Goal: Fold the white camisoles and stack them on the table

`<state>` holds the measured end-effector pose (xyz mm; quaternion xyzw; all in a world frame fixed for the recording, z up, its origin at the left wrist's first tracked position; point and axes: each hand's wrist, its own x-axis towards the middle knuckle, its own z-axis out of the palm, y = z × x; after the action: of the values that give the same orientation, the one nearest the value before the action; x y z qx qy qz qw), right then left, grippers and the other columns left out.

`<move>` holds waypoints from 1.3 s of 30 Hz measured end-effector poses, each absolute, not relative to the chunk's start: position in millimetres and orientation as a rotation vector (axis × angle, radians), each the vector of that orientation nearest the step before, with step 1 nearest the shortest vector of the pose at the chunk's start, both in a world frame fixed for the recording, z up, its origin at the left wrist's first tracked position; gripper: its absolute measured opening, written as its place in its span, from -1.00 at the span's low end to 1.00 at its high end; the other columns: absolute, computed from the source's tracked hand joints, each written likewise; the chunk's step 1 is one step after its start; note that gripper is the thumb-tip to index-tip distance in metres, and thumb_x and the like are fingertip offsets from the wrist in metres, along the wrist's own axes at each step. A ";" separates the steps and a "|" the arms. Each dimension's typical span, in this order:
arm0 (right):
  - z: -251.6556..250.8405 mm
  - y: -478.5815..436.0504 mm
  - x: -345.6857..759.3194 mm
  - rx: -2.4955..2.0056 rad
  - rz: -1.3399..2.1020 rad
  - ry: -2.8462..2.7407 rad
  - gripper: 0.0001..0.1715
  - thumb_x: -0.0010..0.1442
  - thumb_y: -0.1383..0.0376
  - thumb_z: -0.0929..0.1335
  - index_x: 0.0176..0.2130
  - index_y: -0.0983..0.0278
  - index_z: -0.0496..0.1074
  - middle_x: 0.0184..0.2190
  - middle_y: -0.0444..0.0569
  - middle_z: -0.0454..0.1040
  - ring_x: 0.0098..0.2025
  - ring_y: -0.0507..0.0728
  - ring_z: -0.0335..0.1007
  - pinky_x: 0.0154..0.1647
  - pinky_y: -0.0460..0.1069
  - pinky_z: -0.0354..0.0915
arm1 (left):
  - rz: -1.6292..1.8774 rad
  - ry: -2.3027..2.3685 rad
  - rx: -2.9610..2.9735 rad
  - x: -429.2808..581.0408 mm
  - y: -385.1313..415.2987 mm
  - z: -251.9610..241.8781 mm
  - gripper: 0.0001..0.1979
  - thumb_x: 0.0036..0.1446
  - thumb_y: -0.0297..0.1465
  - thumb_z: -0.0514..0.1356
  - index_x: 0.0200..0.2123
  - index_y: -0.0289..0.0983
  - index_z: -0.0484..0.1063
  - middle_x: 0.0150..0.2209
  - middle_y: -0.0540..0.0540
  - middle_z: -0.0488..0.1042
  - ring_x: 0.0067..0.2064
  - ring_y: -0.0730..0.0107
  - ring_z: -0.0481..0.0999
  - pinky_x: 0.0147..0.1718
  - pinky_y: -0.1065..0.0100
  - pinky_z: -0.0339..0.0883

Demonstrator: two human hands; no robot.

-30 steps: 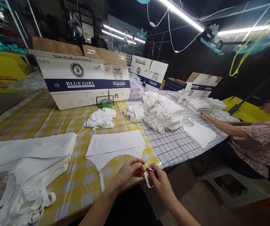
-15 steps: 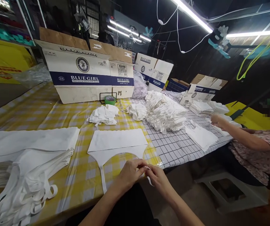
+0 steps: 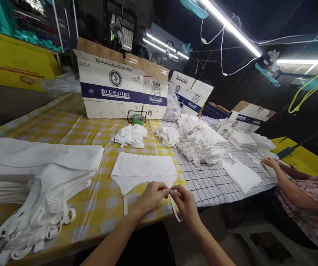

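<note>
A white strappy top (image 3: 145, 167) lies flat on the yellow checked cloth in front of me, its straps toward my body. My left hand (image 3: 152, 197) pinches the strap (image 3: 175, 210) on the right side between thumb and finger. Close against it, my right hand (image 3: 186, 204) is closed on the same strap, fingertips nearly meeting the left ones. Part of the strap hangs down below the fingers in a narrow loop. The other strap lies straight on the cloth. Left of this top sits a thick stack of similar white tops (image 3: 53, 154), their straps bunched toward the near edge.
Small white fabric heaps (image 3: 131, 136) and a large white garment pile (image 3: 199, 138) lie beyond. Green tape (image 3: 138, 119) stands before a Blue Girl carton (image 3: 111, 107). At right, a co-worker's hands (image 3: 271, 162) touch white fabric near a flat white piece (image 3: 242, 173).
The view has turned slightly left, so the table's things sit farther right. My hands stay together on the strap, and more of it now hangs in sight. The co-worker's hands have shifted.
</note>
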<state>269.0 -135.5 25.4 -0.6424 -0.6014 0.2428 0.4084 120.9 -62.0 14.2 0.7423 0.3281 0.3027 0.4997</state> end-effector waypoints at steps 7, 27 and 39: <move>17.9 -77.7 276.0 -1.674 0.607 -1.496 -0.62 0.09 0.07 0.25 -0.37 0.32 0.44 -0.56 -0.11 0.34 -0.54 0.02 0.14 -0.52 -0.11 0.08 | 0.791 1.083 2.208 125.3 -10.8 -5.1 -0.76 0.03 -0.47 0.09 -0.19 -0.29 0.41 -0.19 -0.12 0.43 -0.16 0.30 0.38 -0.17 0.33 0.23; -4.5 -23.0 286.3 -1.703 0.476 -1.711 -0.68 0.10 0.20 0.23 -0.38 0.32 0.50 -0.47 -0.05 0.48 -0.44 0.06 0.32 -0.43 -0.11 0.18 | 0.720 1.030 2.302 137.6 34.5 -26.3 -0.84 0.03 -0.48 0.12 -0.39 -0.26 0.52 -0.33 -0.09 0.43 -0.17 0.29 0.31 -0.19 0.34 0.22; -0.3 -19.9 275.3 -1.721 0.168 -1.902 -0.77 0.11 0.31 0.25 -0.43 0.25 0.49 -0.50 -0.11 0.39 -0.50 0.00 0.24 -0.45 -0.11 0.06 | 0.676 1.074 2.240 142.8 43.0 -30.7 -0.87 -0.03 -0.46 0.13 -0.50 -0.29 0.49 -0.39 -0.12 0.42 -0.20 0.25 0.33 -0.27 0.35 0.22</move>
<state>275.3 -19.9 -0.3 -0.6425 -0.7099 0.0627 0.2815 142.8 43.0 -30.7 0.8354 0.4006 0.2521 0.2796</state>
